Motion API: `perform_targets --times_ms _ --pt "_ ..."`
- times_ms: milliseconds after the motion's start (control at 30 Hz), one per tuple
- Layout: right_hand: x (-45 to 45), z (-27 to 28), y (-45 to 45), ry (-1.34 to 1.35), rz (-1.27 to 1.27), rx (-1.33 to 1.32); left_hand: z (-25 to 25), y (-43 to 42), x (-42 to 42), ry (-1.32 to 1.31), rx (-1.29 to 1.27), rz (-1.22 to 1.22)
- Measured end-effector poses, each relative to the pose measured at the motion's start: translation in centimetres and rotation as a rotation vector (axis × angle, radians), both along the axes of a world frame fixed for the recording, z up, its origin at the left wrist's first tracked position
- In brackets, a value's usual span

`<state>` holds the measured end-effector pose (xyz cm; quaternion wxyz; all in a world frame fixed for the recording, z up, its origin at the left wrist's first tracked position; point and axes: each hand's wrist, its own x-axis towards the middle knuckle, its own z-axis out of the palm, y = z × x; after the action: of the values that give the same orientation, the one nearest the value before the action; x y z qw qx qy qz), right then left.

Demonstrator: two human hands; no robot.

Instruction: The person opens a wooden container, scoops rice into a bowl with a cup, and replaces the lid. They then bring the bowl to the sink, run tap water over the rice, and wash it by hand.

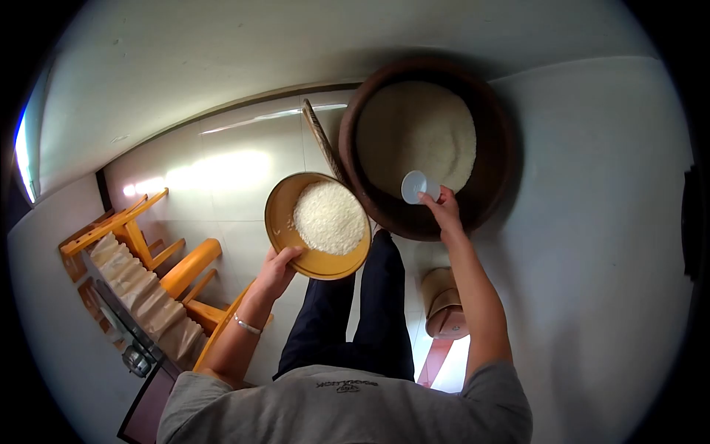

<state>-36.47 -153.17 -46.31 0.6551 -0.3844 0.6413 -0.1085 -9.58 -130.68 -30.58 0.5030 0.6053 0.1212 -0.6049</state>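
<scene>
My left hand (276,272) grips the near-left rim of a yellow-brown bowl (325,264), fingers hidden beneath it. White rice (330,217) lies heaped inside, toward the bowl's right side. My right hand (442,207) is closed around a small white plastic cup (414,187), tilted with its mouth facing left. The cup is over the near part of a large dark brown clay vat (494,148). More rice (414,126) fills much of the vat, its surface uneven on the right. From this angle I see no rice in the cup.
A round woven lid (319,137) stands on edge against the vat's left side. Behind my right forearm is a brown bin (441,300). Orange wooden furniture (194,266) with a beige ruffled cloth (144,288) stands at left. Walls border the vat behind and at right.
</scene>
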Motion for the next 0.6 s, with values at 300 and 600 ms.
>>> perform_targets --times_ms 300,600 --pt "3.5 -9.6 0.1 0.53 0.33 -0.09 -0.8 3.6 0.3 0.012 0.11 0.02" --pt "5.5 -9.1 0.3 0.835 0.686 -0.485 -2.1 4.9 0.5 -0.013 0.156 0.004"
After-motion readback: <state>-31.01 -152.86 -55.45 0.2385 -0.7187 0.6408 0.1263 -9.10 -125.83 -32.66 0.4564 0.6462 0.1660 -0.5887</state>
